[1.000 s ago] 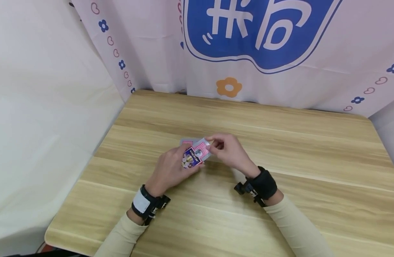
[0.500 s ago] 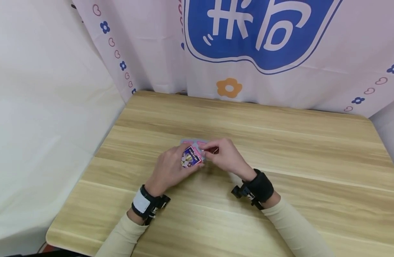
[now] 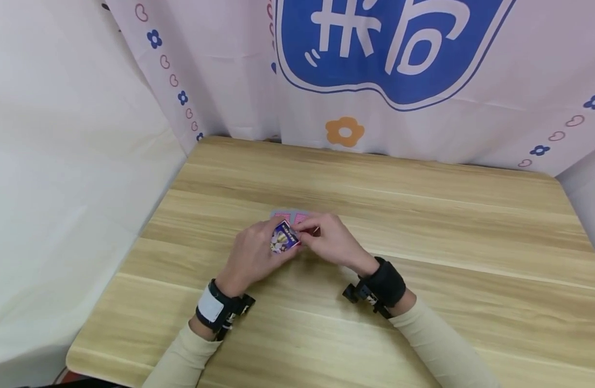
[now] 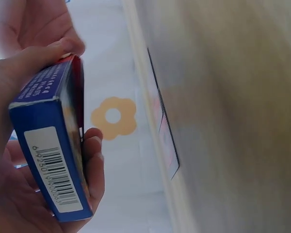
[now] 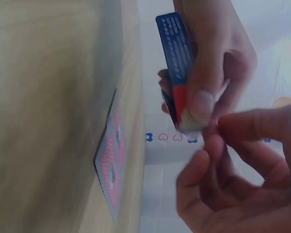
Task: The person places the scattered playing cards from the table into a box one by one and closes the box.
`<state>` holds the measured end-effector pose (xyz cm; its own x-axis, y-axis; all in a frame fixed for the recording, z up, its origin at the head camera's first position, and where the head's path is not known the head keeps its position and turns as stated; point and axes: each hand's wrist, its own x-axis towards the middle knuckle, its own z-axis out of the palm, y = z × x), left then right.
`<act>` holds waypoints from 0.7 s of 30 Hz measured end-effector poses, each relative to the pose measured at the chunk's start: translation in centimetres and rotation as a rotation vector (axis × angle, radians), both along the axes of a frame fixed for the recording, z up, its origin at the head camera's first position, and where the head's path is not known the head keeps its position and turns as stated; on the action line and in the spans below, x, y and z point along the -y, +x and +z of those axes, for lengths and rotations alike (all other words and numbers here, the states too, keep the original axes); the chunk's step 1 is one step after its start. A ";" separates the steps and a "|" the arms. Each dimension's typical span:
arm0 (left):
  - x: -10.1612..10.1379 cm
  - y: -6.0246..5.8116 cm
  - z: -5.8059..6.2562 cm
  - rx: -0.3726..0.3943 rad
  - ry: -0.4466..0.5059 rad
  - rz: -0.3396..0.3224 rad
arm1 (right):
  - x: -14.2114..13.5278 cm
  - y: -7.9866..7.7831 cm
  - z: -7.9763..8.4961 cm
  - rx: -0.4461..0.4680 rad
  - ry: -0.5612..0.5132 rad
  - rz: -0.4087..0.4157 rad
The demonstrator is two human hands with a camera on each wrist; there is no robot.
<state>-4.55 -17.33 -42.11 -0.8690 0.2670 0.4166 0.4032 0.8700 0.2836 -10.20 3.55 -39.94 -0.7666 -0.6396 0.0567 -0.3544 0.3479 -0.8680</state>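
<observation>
In the head view my left hand [image 3: 253, 252] grips a small playing card box [image 3: 283, 238] with a blue and purple printed front, held tilted above the table. The left wrist view shows its barcode end [image 4: 53, 167], with fingers and thumb around the sides. My right hand [image 3: 332, 241] is at the box's opposite end, thumb and index finger pinching the edge of a playing card [image 3: 295, 233] that is mostly inside the box. Just beyond the hands, playing cards [image 5: 111, 167] with pink checked backs lie overlapping on the table, partly hidden by the left hand in the head view.
The wooden table [image 3: 423, 215] spreads out around both hands. A white curtain [image 3: 239, 86] with a blue emblem and an orange flower hangs behind its far edge. White sheeting [image 3: 79, 161] covers the left side. Each wrist wears a strapped camera.
The right hand has moved left and slightly down towards the left hand, sliding the playing card into the box; far less of it sticks out. The left hand stays nearly still.
</observation>
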 end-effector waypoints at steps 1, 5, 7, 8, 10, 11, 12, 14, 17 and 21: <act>0.1 0.0 0.1 -0.004 0.001 0.002 | -0.1 -0.3 0.1 0.016 0.014 0.009; 0.2 -0.2 0.4 0.009 0.017 -0.001 | -0.8 -2.1 0.1 0.024 0.056 0.008; 0.2 -0.2 0.4 0.026 0.017 0.003 | -1.0 -3.0 -0.2 -0.005 0.082 -0.022; 0.2 -0.2 0.4 0.035 0.017 0.006 | -1.0 -3.3 -0.5 -0.025 0.100 -0.034; 0.2 -0.2 0.3 0.047 0.016 0.019 | -0.7 -4.1 -1.1 -0.062 0.160 -0.062; 0.2 -0.2 0.3 0.053 0.015 0.025 | -0.5 -4.4 -1.4 -0.086 0.204 -0.069; 0.2 -0.2 0.3 0.058 0.013 0.032 | -0.3 -4.7 -1.7 -0.114 0.254 -0.074; 0.2 -0.1 0.3 0.067 0.016 0.038 | 0.3 -5.1 -2.2 -0.150 0.362 -0.079; 0.3 -0.1 0.3 0.077 0.022 0.047 | 0.9 -5.4 -2.7 -0.168 0.488 -0.082; 0.5 0.0 0.4 0.074 0.029 0.057 | 1.4 -5.3 -2.7 -0.134 0.527 -0.100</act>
